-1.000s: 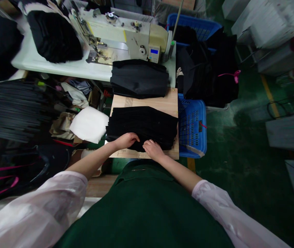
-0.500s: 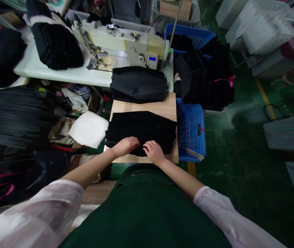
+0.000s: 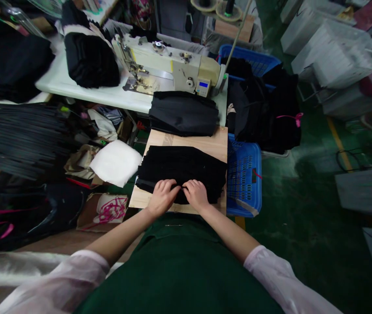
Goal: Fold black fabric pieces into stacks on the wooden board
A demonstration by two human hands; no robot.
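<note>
A stack of black fabric pieces (image 3: 179, 163) lies on a wooden board (image 3: 143, 198) right in front of me. Both hands are at its near edge, close together. My left hand (image 3: 163, 197) has its fingers bent over the cloth, thumb and fingertips pinching the edge. My right hand (image 3: 196, 194) pinches the same edge just beside it, the thumbs almost meeting. How many layers they grip cannot be made out. Beyond the stack, a second pile of black fabric (image 3: 184, 113) rests partly on the board and partly on the sewing table.
A sewing machine (image 3: 176, 65) stands on the white table (image 3: 94, 93) ahead. Blue baskets (image 3: 245, 179) and black cloth bundles (image 3: 271, 109) are on the right. To the left are a white sheet (image 3: 116, 163), a box of pink cord (image 3: 112, 209) and dark strips (image 3: 16, 139).
My left hand has turned further over the cloth edge, and the two hands are closer together. The view has shifted slightly, uncovering the box of pink cord.
</note>
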